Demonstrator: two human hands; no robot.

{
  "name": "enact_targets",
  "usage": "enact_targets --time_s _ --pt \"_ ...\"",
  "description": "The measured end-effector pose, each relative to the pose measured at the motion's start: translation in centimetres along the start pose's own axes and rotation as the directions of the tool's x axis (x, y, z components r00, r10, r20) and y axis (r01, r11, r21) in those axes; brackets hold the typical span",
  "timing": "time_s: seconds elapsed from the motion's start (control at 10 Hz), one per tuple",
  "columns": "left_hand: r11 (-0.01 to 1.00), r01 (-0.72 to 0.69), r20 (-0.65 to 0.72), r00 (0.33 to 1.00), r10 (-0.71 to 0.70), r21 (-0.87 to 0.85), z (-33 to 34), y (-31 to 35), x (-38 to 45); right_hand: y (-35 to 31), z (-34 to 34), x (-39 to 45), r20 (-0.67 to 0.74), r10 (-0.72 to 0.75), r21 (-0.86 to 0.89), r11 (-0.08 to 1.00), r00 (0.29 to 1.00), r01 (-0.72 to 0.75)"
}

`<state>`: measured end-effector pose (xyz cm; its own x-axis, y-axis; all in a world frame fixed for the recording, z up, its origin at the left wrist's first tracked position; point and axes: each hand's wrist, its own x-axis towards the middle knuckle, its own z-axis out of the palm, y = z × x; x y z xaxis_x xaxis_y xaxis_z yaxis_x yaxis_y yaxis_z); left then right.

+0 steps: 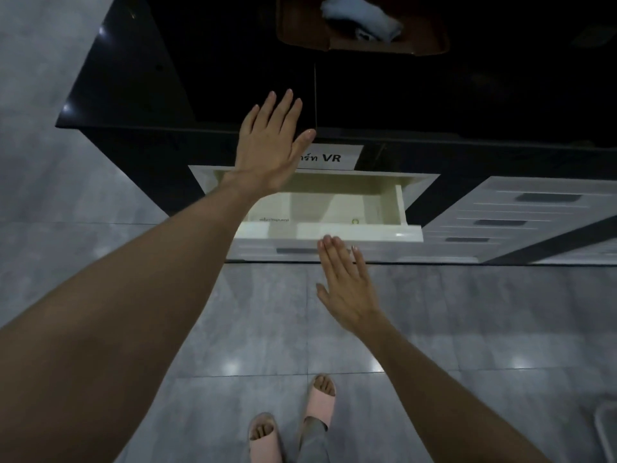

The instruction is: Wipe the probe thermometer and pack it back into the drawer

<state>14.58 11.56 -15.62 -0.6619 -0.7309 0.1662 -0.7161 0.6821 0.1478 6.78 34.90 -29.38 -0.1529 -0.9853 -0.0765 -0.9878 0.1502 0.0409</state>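
Note:
A white drawer (384,232) stands pulled out from a black counter. Its pale inside shows a small printed label and a small round item (355,221) near the front wall; no probe thermometer is visible. My left hand (270,145) is flat and spread above the drawer's back edge, holding nothing. My right hand (344,282) is flat with fingers together, its fingertips just below the drawer's front panel, holding nothing. A light blue cloth (362,23) lies on a brown tray (300,31) far back on the counter.
The glossy black countertop (200,78) fills the top. A white paper label reading "VR" (334,157) is stuck above the drawer. More white drawers (517,222) sit to the right. Grey floor tiles and my feet in pink slippers (320,399) are below.

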Motion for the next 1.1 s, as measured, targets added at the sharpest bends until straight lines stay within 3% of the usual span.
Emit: enact_targets --time_s 0.3,0.6,0.7,0.9,1.0,1.1 --pt "0.999 -0.032 -0.140 0.990 0.033 0.007 1.0 -0.3 0.0 3.7 0.5 8.8 0.010 0.058 -0.101 0.993 0.998 -0.057" --pt "1.000 -0.028 -0.193 0.981 0.028 0.000 1.9 -0.4 0.2 4.9 -0.9 12.4 0.114 0.036 0.035 0.999 0.993 -0.040" --pt "1.000 -0.018 -0.185 0.982 0.019 0.004 1.7 -0.3 0.2 5.2 -2.1 11.3 0.064 0.002 0.140 0.990 0.998 -0.011" --pt "1.000 0.006 0.063 0.998 -0.007 0.009 0.1 0.2 -0.1 5.2 -7.2 8.8 -0.017 0.057 0.317 0.947 0.998 -0.049" --pt "0.996 0.062 0.303 0.952 -0.038 -0.071 -2.9 0.9 0.2 6.1 -11.8 7.1 -0.064 0.103 0.359 0.930 0.993 -0.074" --pt "0.977 0.164 0.373 0.922 -0.102 -0.137 -6.3 2.6 -0.1 7.9 -16.9 7.0 -0.105 0.145 0.378 0.921 0.984 -0.095"
